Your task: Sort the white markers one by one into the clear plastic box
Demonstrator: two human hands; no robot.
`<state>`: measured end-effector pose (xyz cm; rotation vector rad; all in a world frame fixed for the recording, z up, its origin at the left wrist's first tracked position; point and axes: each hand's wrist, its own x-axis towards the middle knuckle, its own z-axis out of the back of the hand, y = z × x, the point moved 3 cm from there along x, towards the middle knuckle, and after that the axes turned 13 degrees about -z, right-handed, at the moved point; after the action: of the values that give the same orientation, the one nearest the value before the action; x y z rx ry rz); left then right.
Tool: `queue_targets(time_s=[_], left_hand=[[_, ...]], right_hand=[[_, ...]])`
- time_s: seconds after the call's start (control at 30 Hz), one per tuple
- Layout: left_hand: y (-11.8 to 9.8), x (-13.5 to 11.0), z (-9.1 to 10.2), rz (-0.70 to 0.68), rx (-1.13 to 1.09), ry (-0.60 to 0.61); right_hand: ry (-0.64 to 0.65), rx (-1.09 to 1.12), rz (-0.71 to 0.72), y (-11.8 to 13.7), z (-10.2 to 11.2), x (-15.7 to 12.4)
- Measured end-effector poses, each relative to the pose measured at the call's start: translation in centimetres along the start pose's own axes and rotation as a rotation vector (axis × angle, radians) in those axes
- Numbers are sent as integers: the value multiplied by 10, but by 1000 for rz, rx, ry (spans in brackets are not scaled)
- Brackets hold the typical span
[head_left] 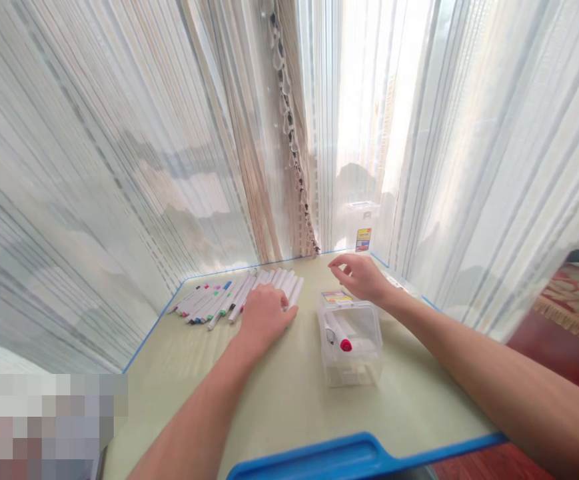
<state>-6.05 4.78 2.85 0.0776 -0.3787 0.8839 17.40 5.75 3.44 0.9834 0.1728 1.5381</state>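
1. The left grip [266, 313] is lying loose on the row of markers [219, 300] on the worktop [279, 400].
2. The right grip [362, 277] is hovering empty over the clear box [366, 363].
3. 1 red-capped marker [338, 332] is lying inside it.

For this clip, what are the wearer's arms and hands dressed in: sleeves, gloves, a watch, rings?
Nothing worn shows. The left hand and right hand are ungloved, and no rings can be seen on them. The left forearm and right forearm are bare as far as the frame edge, with no sleeve, cuff, watch or bracelet in view.
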Motion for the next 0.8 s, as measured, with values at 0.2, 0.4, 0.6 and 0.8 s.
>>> queue_targets(time_s=[0.2, 0.4, 0.6, 0.8], left_hand=[[-10, 1, -1, 6, 64, 55], [-11, 0, -3, -21, 54, 28], [-7, 3, -3, -41, -66, -152], [-7, 2, 0, -63, -138, -331]], right_hand=[[-1, -13, 12, -2, -1, 0], [1, -3, -1, -4, -1, 0], [39, 7, -76, -3, 1, 0], [92, 138, -157, -2, 2, -1]])
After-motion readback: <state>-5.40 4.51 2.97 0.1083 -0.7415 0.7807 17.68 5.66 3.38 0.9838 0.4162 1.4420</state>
